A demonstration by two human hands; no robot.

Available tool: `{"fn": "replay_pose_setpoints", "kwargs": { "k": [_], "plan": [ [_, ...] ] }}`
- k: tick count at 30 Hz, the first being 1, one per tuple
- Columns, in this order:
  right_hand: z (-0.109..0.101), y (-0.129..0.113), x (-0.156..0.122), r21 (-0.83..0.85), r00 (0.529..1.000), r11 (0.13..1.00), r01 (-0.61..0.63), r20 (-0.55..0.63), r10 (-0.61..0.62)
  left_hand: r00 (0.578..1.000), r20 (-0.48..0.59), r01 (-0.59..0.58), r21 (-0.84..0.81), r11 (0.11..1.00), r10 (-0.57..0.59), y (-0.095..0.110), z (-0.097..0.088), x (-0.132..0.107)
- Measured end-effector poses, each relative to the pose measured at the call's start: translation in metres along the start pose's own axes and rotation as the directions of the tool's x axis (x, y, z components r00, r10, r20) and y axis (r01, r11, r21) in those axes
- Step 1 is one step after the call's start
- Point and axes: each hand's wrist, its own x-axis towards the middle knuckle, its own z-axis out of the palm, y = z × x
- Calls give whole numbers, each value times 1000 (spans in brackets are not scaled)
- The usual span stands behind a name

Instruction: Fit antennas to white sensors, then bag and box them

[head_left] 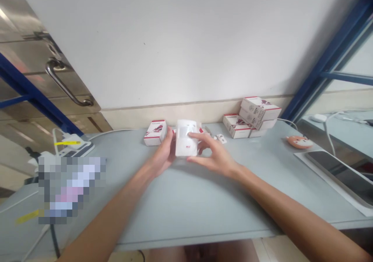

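A white motion sensor (187, 147) with a curved front window and a small red mark stands upright between my hands, above the table. My left hand (163, 153) is closed along its left side, with the fingers partly hidden behind it. My right hand (215, 155) grips it from the right, index finger on the front and thumb at the lower edge. Behind the sensor, a red and white item shows only in part. Small white parts (221, 138) lie just beyond my right hand. A red and white box (155, 133) sits to the left of my left hand.
Several red and white boxes (253, 116) are stacked at the back right against the wall. An orange mouse (299, 142) and a dark flat device (340, 172) are on the right. Power strip (74, 149), cables and a blurred-out object occupy the left.
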Motion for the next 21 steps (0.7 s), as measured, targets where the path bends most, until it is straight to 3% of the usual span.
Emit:
{"fn": "replay_pose_setpoints", "kwargs": {
  "k": [2,3,5,7,10,12,16,21],
  "plan": [
    [-3,1,5,58,990,998,-1,-143,9,980,-86,-149,282,948,179,-7,-4,6],
    [-6,3,8,84,976,996,-10,-218,28,951,-120,-199,470,860,285,-12,-8,10],
    [-14,11,14,84,934,996,-39,-352,66,898,-45,-229,800,554,437,-24,-18,18],
    [-26,22,19,-2,895,995,-98,-438,87,906,48,-189,935,299,420,-34,-28,24],
    [-44,38,22,-179,881,966,-184,-467,82,897,73,-131,986,102,437,-35,-37,25],
    [-51,44,21,-251,885,942,-221,-457,86,892,74,-111,992,57,447,-29,-38,21],
    [-48,45,19,-339,917,912,-230,-388,87,942,75,-116,987,108,326,-17,-30,10],
    [-36,42,17,-320,949,924,-211,-292,116,866,134,-278,930,241,482,-23,-20,5]
  ]
}}
